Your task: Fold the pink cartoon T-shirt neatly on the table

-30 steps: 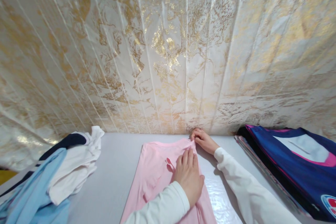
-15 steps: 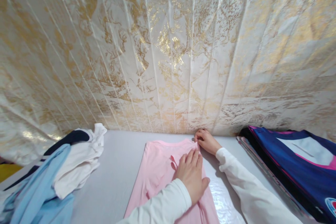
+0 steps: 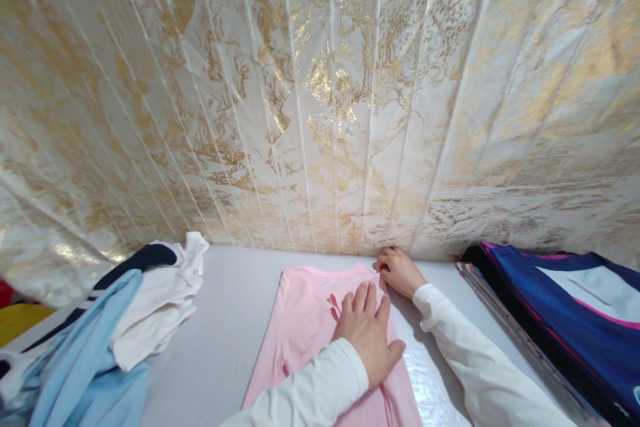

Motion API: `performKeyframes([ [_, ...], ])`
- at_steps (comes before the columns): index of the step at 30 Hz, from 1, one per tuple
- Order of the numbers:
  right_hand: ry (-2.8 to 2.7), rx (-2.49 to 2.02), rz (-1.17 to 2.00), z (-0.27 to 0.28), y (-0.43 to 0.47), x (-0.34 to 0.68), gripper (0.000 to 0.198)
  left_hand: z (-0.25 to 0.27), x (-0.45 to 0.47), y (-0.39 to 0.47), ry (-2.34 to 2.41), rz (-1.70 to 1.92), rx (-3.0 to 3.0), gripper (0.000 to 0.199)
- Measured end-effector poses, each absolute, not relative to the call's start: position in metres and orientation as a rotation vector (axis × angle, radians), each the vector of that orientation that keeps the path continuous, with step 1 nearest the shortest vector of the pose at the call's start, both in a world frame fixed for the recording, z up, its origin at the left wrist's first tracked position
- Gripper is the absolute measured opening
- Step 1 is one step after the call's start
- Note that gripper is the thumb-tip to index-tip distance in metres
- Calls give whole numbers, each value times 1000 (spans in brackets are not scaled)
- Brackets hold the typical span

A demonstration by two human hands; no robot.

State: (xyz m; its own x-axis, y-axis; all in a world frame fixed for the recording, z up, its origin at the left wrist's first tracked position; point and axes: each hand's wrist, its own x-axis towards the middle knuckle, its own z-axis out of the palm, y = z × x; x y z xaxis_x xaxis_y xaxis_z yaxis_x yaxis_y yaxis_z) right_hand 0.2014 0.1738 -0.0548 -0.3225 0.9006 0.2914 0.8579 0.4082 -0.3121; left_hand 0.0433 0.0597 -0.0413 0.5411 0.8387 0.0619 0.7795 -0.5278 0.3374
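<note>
A pink shirt (image 3: 305, 307) with a small dark-pink print on its chest lies on the pale table, neckline at the far side and its sides folded inward. My left hand (image 3: 367, 333) rests flat on the upper right part of the shirt, fingers spread, thumb out to the right. At the shirt's far right corner, by the shoulder, my right hand (image 3: 400, 272) has its fingers closed on the fabric edge. The fingertips of that hand are partly hidden.
To the left lies a loose heap of light blue clothes (image 3: 85, 353) and white clothes (image 3: 155, 320). On the right is a stack of folded garments topped by a navy shirt (image 3: 565, 293). A gold-patterned covering (image 3: 320, 113) rises behind the table (image 3: 215, 333).
The view has shifted slightly, so everything sits a little further right. My left fingers are spread somewhat wider on the shirt. My right hand stays at the shirt's corner.
</note>
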Motion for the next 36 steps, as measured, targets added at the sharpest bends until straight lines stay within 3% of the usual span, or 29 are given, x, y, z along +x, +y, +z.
performKeyframes([
  [10,-2217,-1471,118,-57,173,202,24,-49,39,67,1318,247,2503,80],
  [18,-2188,-1405,335,-59,180,226,29,-44,31,81,1235,205,2536,58],
  [36,-2218,-1285,279,-60,177,220,6,-49,21,96,1194,125,2641,56],
])
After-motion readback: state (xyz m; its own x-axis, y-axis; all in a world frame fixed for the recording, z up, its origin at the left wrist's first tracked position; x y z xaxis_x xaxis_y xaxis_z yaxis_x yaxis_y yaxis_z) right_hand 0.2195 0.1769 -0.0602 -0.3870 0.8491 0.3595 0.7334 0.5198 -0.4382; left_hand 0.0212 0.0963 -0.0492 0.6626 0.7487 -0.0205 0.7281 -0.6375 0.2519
